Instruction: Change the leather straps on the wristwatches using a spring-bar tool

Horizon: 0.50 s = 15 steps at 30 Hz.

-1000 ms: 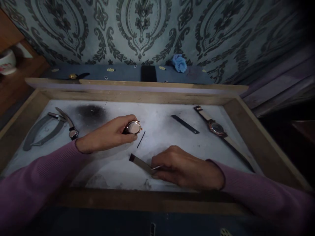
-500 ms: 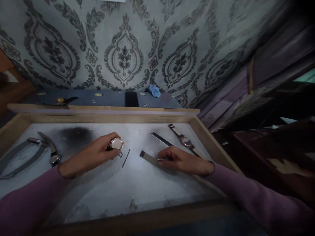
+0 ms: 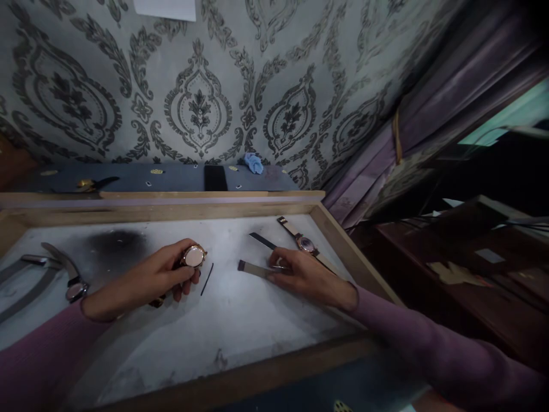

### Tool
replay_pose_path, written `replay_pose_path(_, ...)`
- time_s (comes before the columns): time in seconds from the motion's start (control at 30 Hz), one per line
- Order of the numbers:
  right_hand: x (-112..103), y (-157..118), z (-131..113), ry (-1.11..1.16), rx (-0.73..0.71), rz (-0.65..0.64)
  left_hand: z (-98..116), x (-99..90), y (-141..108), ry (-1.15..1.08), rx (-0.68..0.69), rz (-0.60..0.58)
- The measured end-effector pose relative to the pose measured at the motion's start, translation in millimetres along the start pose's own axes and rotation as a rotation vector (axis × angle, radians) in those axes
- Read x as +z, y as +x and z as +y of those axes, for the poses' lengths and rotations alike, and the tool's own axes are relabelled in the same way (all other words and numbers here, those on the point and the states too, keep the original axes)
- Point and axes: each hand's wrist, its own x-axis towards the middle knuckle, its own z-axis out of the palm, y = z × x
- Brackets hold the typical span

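Observation:
My left hand (image 3: 165, 272) is closed around a gold-rimmed watch case (image 3: 194, 256), its pale round side up. Below that wrist a small gold piece (image 3: 158, 301) shows, partly hidden. A thin black rod (image 3: 207, 279) lies just right of the hand. My right hand (image 3: 304, 274) pinches over a grey-brown watch strap (image 3: 254, 270); a bit of shiny metal shows between the fingers, too small to name. Beyond the knuckles a black strap (image 3: 262, 240) runs toward the hand. Behind it lies a watch with a strap (image 3: 305, 244).
A shallow wooden-rimmed tray (image 3: 214, 209) with a white bottom surrounds everything. At its left lie another watch (image 3: 76, 289) and grey straps (image 3: 32, 294). On the blue surface behind sit a black phone-like slab (image 3: 215, 178), a crumpled blue cloth (image 3: 254, 163) and a yellow-and-black item (image 3: 92, 183).
The view has swung right, so the scene sits farther left. My left hand has tilted the watch case, with its lower fingers now showing. My right hand has shifted the grey-brown strap slightly.

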Motion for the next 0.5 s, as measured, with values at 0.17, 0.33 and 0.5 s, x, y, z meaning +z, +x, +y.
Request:
replay_pose_path(0.17,12,-2,-15,-0.246,-0.139,0.102,1,0.8,0,-0.016,0.0,0.001)
replay_pose_path(0.33,17,0,-25,-0.186,-0.19,0.122,2,5.6,0,-0.207,-0.009,0.026)
replay_pose_path(0.5,26,9,-55,0.356,-0.12,-0.023,-2,13.2,4,-0.633,-0.02,0.052)
